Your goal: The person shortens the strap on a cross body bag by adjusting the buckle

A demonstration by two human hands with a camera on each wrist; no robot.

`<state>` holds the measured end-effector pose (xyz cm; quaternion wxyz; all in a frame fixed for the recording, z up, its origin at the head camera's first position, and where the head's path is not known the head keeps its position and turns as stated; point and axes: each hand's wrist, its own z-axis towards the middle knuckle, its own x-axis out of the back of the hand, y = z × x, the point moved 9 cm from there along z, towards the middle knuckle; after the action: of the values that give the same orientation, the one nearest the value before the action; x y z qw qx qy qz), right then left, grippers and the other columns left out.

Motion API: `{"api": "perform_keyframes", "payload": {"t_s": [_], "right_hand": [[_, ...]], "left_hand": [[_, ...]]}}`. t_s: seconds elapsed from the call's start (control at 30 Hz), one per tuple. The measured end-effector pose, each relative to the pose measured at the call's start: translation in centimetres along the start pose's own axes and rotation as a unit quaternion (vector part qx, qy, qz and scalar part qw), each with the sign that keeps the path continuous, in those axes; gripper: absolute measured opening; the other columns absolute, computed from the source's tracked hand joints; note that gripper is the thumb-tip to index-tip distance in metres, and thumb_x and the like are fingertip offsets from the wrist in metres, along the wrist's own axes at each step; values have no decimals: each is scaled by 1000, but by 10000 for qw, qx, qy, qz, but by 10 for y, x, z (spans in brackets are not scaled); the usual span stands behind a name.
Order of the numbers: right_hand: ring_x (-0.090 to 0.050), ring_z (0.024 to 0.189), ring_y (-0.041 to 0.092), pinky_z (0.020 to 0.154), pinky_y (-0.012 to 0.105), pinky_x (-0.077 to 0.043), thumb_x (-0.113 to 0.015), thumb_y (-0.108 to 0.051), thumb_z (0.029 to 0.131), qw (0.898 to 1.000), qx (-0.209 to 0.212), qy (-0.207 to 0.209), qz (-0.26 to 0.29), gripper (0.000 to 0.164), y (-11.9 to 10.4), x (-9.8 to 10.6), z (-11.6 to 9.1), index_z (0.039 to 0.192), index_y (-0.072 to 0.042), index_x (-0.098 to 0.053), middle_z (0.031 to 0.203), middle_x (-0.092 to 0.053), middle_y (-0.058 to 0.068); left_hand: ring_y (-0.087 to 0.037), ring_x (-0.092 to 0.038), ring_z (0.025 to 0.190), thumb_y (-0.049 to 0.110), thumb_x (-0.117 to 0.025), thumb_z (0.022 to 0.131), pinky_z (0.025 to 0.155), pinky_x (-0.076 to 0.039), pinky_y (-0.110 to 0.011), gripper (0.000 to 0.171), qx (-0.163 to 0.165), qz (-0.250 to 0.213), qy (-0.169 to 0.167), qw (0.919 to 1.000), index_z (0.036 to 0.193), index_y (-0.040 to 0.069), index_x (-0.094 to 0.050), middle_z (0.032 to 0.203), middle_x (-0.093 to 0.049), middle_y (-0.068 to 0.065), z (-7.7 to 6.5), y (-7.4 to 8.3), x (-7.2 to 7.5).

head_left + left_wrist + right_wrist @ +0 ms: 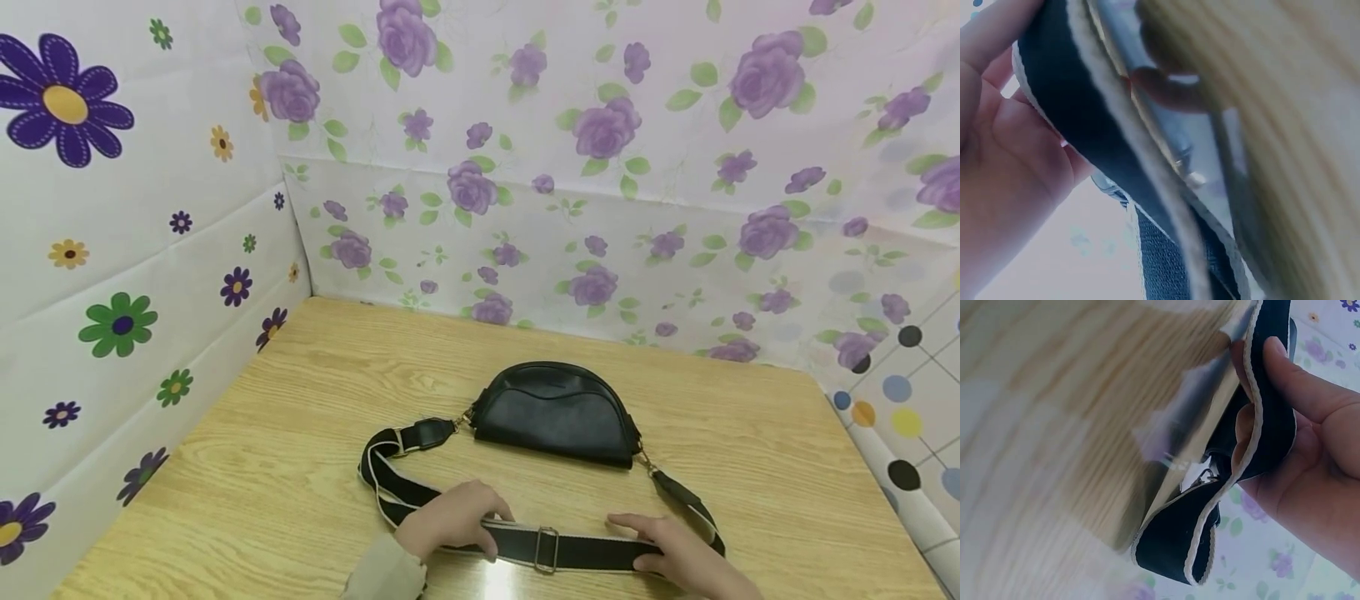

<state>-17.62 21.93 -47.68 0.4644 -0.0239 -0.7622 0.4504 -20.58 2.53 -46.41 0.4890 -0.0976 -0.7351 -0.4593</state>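
Strap webbing [600,553], black with pale edging, stretches left to right across the near part of the wooden table [255,492], its long axis almost level with the person's front and its right end slightly nearer them. Its broad face turns toward the person, and a metal slider buckle [556,552] sits across it between the hands. The left hand [453,518] holds the strap, thumb on the near side and fingers behind; the right hand [682,557] pinches it farther along, thumb on one face and fingers at the other, with the index finger reaching out above the band.

Beyond the hands lies a black half-moon bag [555,417], well apart from them. Its long axis also runs left to right, the right end a little nearer the person; the curved side points away, the straight edge toward the hands. Beside the left hand the strap doubles back in a loop, then meets the bag's left end at a metal clip [464,419]. From the right hand it bends back toward the bag's right end.
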Motion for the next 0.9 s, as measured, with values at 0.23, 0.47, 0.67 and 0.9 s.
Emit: {"api": "perform_keyframes", "payload": {"t_s": [0.23, 0.47, 0.67, 0.9], "right_hand": [[-59, 82, 8, 63, 22, -48, -55, -10, 87, 9990, 357, 221, -119, 25, -5, 7, 0, 109, 2, -60, 101, -63, 9], [-58, 74, 6, 57, 22, -47, -55, -2, 86, 9982, 244, 534, -116, 11, -9, 16, -1, 92, -4, -65, 86, -65, 1], [-56, 70, 3, 56, 23, -47, -54, 5, 84, 9988, 245, 423, 29, 18, -16, 17, 3, 86, -9, -66, 80, -63, -7], [-59, 82, 11, 63, 25, -49, -52, 13, 82, 9934, 842, 768, -112, 31, -28, 21, 2, 105, -5, -60, 91, -63, 1]], "left_hand": [[3, -53, 73, 13, -70, 75, 65, -43, -15, 16, -290, -488, -117, 9983, 91, 13, -70, 85, -63, 12, 0, 2, 2], [4, -43, 62, 9, -64, 82, 61, -38, -12, 10, -678, -382, 43, 9970, 74, 12, -69, 65, -50, 16, 2, 9, 11], [1, -41, 59, -4, -62, 78, 61, -38, -12, 19, -678, -284, 211, 9971, 63, 8, -63, 61, -50, 11, 4, 15, 16], [0, -55, 78, -7, -60, 79, 65, -43, -15, 31, -230, -543, 308, 9978, 101, 12, -69, 95, -65, 8, 2, 10, 20]]}}
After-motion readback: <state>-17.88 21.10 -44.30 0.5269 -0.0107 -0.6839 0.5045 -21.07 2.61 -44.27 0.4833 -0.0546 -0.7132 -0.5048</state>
